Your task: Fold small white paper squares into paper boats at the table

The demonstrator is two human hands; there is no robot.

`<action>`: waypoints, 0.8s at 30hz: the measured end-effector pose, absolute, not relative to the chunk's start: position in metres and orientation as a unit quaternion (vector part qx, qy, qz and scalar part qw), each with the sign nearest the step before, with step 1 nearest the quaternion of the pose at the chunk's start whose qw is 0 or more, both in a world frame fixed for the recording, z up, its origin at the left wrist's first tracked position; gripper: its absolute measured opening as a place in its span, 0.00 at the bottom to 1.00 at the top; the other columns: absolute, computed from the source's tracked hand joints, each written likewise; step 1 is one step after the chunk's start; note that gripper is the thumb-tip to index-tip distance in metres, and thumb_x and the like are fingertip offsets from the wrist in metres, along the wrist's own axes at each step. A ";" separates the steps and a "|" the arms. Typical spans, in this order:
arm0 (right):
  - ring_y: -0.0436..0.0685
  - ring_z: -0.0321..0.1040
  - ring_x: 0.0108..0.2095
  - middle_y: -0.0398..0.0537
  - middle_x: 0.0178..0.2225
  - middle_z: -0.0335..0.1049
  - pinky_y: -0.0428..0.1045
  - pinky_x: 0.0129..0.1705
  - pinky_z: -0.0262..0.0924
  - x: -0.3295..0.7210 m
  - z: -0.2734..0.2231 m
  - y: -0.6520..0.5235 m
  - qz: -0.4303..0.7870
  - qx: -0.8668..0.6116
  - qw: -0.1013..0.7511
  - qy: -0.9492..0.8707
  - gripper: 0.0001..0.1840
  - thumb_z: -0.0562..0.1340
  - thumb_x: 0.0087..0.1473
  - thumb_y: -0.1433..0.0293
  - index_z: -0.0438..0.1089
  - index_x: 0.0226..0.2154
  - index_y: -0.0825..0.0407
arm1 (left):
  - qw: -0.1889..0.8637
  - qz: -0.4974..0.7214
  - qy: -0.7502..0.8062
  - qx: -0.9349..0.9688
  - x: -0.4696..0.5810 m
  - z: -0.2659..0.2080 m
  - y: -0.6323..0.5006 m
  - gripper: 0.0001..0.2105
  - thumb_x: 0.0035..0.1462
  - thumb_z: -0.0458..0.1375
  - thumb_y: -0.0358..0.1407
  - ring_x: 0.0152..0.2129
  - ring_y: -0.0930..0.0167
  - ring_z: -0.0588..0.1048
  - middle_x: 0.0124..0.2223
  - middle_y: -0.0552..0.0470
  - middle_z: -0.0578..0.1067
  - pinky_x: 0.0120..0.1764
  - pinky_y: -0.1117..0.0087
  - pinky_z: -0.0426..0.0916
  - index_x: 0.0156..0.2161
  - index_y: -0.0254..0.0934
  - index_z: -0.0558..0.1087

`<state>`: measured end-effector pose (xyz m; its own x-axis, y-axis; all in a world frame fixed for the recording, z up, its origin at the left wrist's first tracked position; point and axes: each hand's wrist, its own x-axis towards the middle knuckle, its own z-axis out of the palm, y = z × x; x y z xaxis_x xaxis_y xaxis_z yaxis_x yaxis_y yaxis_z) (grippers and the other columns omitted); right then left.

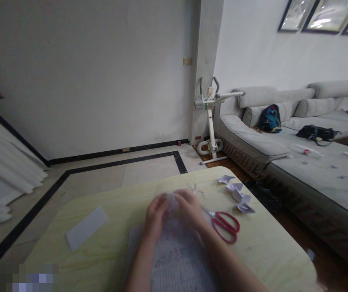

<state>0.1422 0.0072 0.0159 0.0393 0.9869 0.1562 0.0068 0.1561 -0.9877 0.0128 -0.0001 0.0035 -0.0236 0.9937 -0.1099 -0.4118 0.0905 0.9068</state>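
your left hand [155,210] and right hand [191,207] met over the middle of the table [271,247], near its far edge, with a small white paper [171,202] between them. the fingers of both were curled in, nearly closed on the paper from either side, the thumbs hard to pick out; blur hid how tightly each one pinched and what form the paper had. you seemed to hold it in both hands so that each side could be steadied, with your forearms over a marked sheet [178,253] that probably served as a work surface. the scissors [226,227] lay just beside your right wrist, red handles turned toward the right edge and blades partly hidden behind that hand, perhaps to be within easy reach. four folded shapes [241,197] sat in a loose row along the far right edge, likely put there to be out of the way, and thin scraps [202,194] lay just beyond your right hand. a flat white strip [87,228] rested alone on the left. your left hand had bare wood between it and that strip, so the widest room was there; your right was hemmed in by scissors, scraps and shapes.
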 end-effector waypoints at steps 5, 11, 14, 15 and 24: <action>0.54 0.66 0.28 0.47 0.26 0.71 0.47 0.32 0.60 0.137 0.017 0.006 0.402 -0.514 0.513 -0.557 0.09 0.62 0.47 0.66 0.72 0.27 0.55 | 0.573 0.567 0.435 0.401 0.011 0.001 0.003 0.19 0.46 0.62 0.40 0.42 0.63 0.73 0.45 0.42 0.75 0.39 0.68 0.67 0.43 0.33 0.73; 0.52 0.65 0.26 0.46 0.23 0.70 0.45 0.29 0.58 0.138 0.015 0.008 0.373 -0.520 0.518 -0.567 0.09 0.60 0.49 0.69 0.72 0.24 0.56 | 0.542 0.563 0.466 0.414 0.010 0.001 0.002 0.19 0.46 0.62 0.41 0.40 0.64 0.73 0.44 0.44 0.76 0.42 0.67 0.66 0.42 0.32 0.74; 0.52 0.65 0.26 0.46 0.23 0.70 0.45 0.29 0.58 0.137 0.014 0.007 0.369 -0.523 0.520 -0.566 0.09 0.59 0.49 0.69 0.72 0.24 0.56 | 0.516 0.567 0.486 0.420 0.009 0.003 0.002 0.16 0.47 0.61 0.42 0.39 0.64 0.73 0.40 0.46 0.77 0.43 0.67 0.65 0.39 0.33 0.76; 0.52 0.65 0.26 0.46 0.24 0.70 0.45 0.29 0.58 0.137 0.014 0.007 0.371 -0.521 0.520 -0.566 0.09 0.59 0.49 0.69 0.72 0.24 0.56 | 0.507 0.568 0.495 0.419 0.009 0.004 0.001 0.16 0.47 0.61 0.42 0.39 0.64 0.73 0.40 0.46 0.77 0.43 0.67 0.65 0.38 0.33 0.76; 0.50 0.62 0.24 0.43 0.22 0.68 0.44 0.28 0.56 0.135 0.015 0.005 0.391 -0.521 0.505 -0.566 0.09 0.60 0.48 0.68 0.71 0.22 0.55 | 0.493 0.578 0.516 0.395 0.011 0.011 0.000 0.16 0.44 0.63 0.41 0.37 0.65 0.74 0.38 0.48 0.78 0.41 0.69 0.65 0.37 0.33 0.76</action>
